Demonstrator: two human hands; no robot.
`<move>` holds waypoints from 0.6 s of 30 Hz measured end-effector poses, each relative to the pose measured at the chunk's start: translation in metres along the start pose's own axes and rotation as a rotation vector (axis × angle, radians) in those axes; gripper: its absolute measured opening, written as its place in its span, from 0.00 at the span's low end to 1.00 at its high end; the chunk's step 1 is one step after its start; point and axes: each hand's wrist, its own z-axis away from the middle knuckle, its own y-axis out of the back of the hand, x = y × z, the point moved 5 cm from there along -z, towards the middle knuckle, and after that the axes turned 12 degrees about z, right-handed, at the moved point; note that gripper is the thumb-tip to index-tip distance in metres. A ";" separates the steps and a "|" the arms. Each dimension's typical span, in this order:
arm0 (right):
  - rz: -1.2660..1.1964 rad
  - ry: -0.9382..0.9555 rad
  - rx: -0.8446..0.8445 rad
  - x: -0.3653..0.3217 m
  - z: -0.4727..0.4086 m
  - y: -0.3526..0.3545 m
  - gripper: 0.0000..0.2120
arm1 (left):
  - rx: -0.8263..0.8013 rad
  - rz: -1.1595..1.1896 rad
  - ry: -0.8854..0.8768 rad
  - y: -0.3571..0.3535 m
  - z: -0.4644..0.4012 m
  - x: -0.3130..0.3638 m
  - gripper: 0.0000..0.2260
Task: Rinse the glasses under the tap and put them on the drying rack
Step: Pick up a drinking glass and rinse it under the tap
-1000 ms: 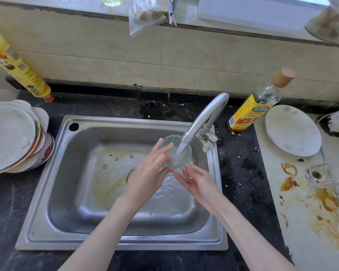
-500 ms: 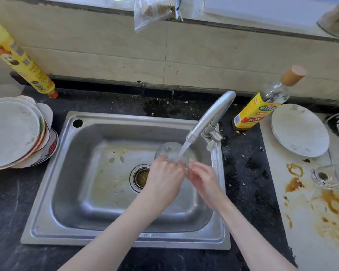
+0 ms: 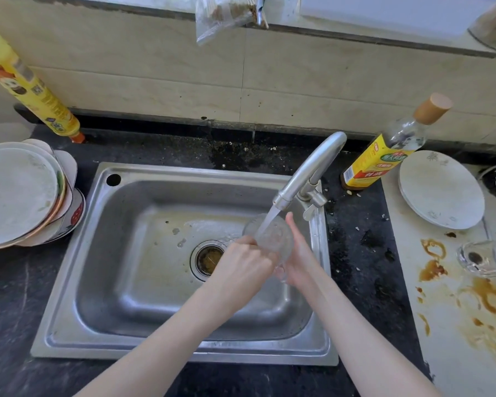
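Glass (image 3: 272, 236) under tap (image 3: 307, 173), left hand (image 3: 242, 260) curled, right hand (image 3: 299, 255) flat

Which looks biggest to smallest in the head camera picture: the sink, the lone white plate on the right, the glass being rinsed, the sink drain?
1. Sink
2. White plate
3 and 4. Glass and drain: they look alike, and the hands hide part of the glass, so no ranking.

single head-worn view, steeply down and forward, close over the sink (image 3: 69, 282)
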 end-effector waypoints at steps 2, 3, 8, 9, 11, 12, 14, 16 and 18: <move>-0.059 0.008 0.033 -0.002 -0.005 -0.001 0.27 | -0.058 0.070 0.121 0.002 -0.004 -0.001 0.16; -0.110 0.045 0.039 -0.007 -0.003 -0.004 0.25 | -0.076 0.166 0.183 -0.004 -0.006 -0.006 0.19; -0.217 0.276 0.078 -0.017 -0.002 -0.004 0.26 | -0.179 1.397 0.352 -0.008 -0.017 -0.012 0.23; -0.230 0.297 0.082 -0.017 -0.002 -0.005 0.24 | -0.117 1.525 0.434 -0.005 -0.019 -0.011 0.17; -0.278 0.315 0.094 -0.017 -0.004 -0.006 0.20 | -0.015 1.537 0.517 -0.003 -0.028 -0.009 0.14; -0.308 0.317 0.089 -0.017 -0.002 -0.008 0.20 | 0.009 1.483 0.518 -0.007 -0.031 -0.008 0.16; -0.358 0.312 0.004 -0.019 -0.001 -0.009 0.26 | 0.010 1.351 0.486 -0.010 -0.030 -0.007 0.19; -0.345 0.255 -0.068 -0.023 0.007 -0.013 0.32 | -0.032 1.096 0.407 -0.011 -0.026 -0.015 0.23; -0.347 0.161 -0.066 -0.022 0.005 -0.008 0.34 | -0.035 0.723 0.384 -0.010 -0.023 -0.024 0.20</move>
